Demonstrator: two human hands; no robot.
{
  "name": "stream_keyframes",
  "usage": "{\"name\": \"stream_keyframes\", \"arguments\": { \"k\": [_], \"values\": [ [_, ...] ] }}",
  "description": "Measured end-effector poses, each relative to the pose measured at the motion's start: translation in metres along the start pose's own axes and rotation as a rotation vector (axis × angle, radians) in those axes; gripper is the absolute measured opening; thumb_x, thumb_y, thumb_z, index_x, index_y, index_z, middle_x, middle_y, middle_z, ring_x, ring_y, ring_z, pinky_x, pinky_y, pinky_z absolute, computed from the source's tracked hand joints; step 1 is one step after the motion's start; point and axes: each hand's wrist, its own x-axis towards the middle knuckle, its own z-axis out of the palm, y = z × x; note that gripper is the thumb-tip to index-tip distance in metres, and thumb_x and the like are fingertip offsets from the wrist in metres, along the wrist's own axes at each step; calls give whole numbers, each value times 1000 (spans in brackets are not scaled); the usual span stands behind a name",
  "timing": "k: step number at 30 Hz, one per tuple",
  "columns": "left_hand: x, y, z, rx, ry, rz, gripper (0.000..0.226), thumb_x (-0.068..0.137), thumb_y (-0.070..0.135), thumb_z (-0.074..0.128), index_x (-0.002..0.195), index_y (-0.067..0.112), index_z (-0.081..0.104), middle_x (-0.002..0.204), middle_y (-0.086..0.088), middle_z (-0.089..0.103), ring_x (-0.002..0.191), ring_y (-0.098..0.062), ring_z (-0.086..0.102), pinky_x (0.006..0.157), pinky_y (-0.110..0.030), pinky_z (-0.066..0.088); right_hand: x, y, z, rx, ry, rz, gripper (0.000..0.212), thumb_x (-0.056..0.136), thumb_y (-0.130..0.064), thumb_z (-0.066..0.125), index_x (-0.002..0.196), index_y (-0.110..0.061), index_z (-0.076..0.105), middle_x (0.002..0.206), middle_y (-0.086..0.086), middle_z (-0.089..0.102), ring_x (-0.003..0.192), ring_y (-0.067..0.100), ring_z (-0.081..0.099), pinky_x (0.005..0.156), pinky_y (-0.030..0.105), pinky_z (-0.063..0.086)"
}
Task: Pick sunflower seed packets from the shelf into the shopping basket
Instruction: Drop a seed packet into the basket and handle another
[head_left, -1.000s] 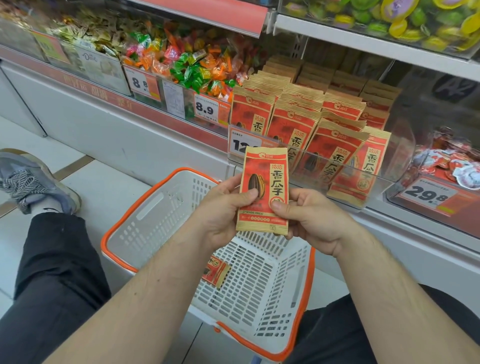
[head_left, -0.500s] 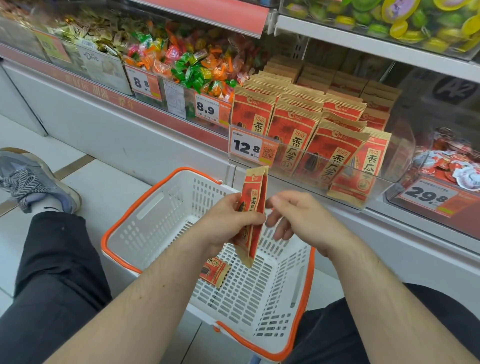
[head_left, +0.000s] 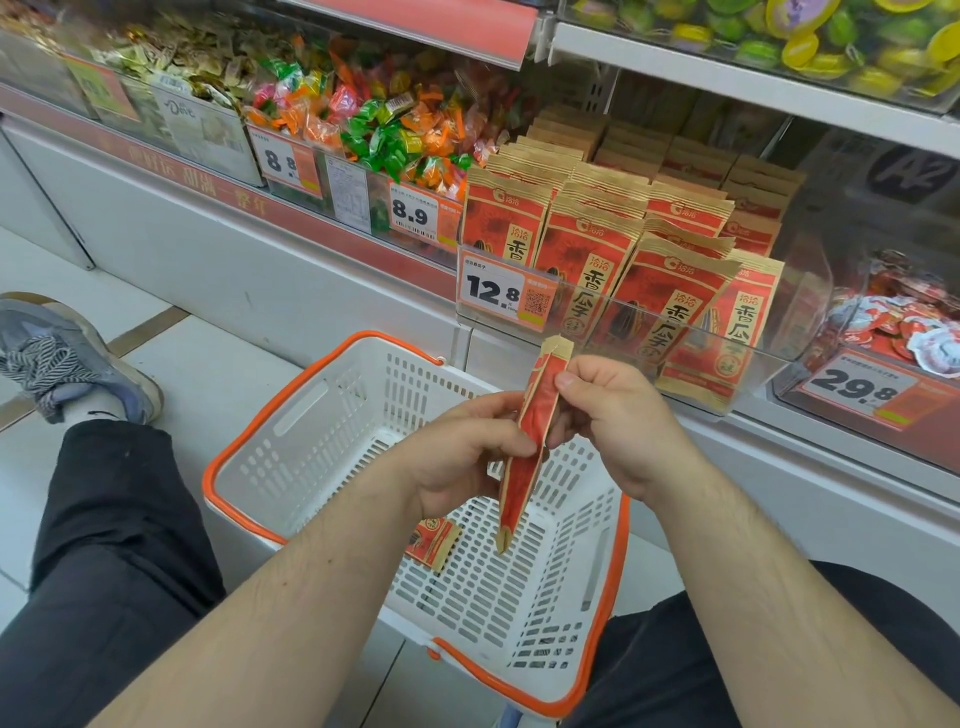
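Edge-on over the white perforated plastic shopping basket with orange rim (head_left: 260, 457), a red-and-tan sunflower seed packet (head_left: 530, 447) is pinched by the left hand (head_left: 462, 462) at mid-height and the right hand (head_left: 613, 415) near its top; its print is unreadable. Shelved matching packets (head_left: 597, 260) read "香瓜子" behind a "12.8" price tag (head_left: 501, 293). Another packet (head_left: 434, 543) in the basket is half hidden by the left wrist.

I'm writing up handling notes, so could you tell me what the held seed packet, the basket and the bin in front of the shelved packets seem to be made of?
Held seed packet: apparently kraft-style paper, matte tan edges with red print; any lining cannot be seen.
Shopping basket: rigid white plastic, moulded slotted walls, with an orange rim.
Shelf bin: clear hard plastic, probably acrylic; the packets show through it and its edges catch light.
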Motion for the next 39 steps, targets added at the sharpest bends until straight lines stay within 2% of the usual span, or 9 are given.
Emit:
{"name": "stream_keyframes", "arguments": {
  "k": [6, 11, 17, 20, 24, 29, 33, 36, 39],
  "values": [
    [0, 3, 0, -25, 117, -38, 38, 69, 20, 71, 107, 18, 67, 99, -12, 61, 93, -26, 58, 63, -38, 53, -3, -5, -1, -159, 24, -35, 30, 103, -17, 49, 77, -7, 61, 61, 2, 64, 52, 13, 56, 53, 21, 42],
    [2, 6, -2, -103, 281, -29, 13, 89, 15, 66, 101, 12, 63, 84, -8, 64, 86, -25, 61, 63, -41, 54, -10, -6, -4, -570, -275, 85, 33, 90, -36, 69, 73, -8, 66, 69, 8, 69, 61, 15, 66, 63, 32, 55],
    [2, 6, -3, -166, 266, 24, 8, 90, 13, 58, 98, 13, 61, 88, -9, 60, 92, -30, 57, 77, -51, 53, -12, -10, -2, -565, -399, 120, 21, 96, -17, 62, 78, -9, 69, 71, 5, 72, 64, 10, 65, 62, 21, 47],
    [1, 3, -3, -178, 244, 18, 9, 90, 13, 56, 98, 12, 61, 83, -5, 63, 88, -28, 59, 76, -49, 54, -13, -7, -5, -571, -437, 129, 22, 98, -17, 59, 79, -14, 71, 75, 10, 74, 70, 21, 62, 67, 33, 42],
    [0, 2, -1, -192, 235, 20, 12, 91, 13, 55, 102, 9, 60, 80, -4, 65, 83, -25, 62, 73, -47, 57, -10, -2, -6, -553, -433, 129, 21, 98, -17, 59, 84, -6, 70, 75, 14, 73, 71, 28, 57, 69, 40, 41],
    [-1, 1, -1, -220, 243, 27, 18, 88, 15, 56, 103, 7, 58, 83, -7, 63, 82, -24, 62, 68, -45, 57, -12, -7, -1, -554, -400, 123, 27, 96, -13, 61, 70, -14, 67, 60, 0, 68, 59, 12, 62, 60, 22, 46],
    [5, -3, 5, -233, 277, 2, 16, 85, 22, 61, 92, 9, 53, 78, -9, 54, 72, -24, 59, 66, -40, 56, -12, -4, 10, -703, -304, 62, 25, 89, -15, 63, 65, -8, 62, 66, 10, 69, 56, 16, 63, 66, 41, 56],
    [6, -4, 9, -278, 269, -34, 15, 94, 19, 53, 90, 7, 60, 76, -11, 62, 62, -23, 64, 58, -31, 55, -14, 0, 21, -766, -297, 15, 28, 87, -25, 69, 63, -15, 59, 69, 6, 69, 60, 18, 63, 66, 41, 55],
    [4, -4, 7, -357, 213, -70, 30, 86, 21, 48, 101, 7, 70, 87, -14, 72, 72, -26, 70, 67, -38, 58, -12, 2, 21, -697, -267, 48, 24, 89, -32, 70, 75, -14, 67, 70, 6, 70, 64, 20, 65, 66, 38, 55]
  ]
}}
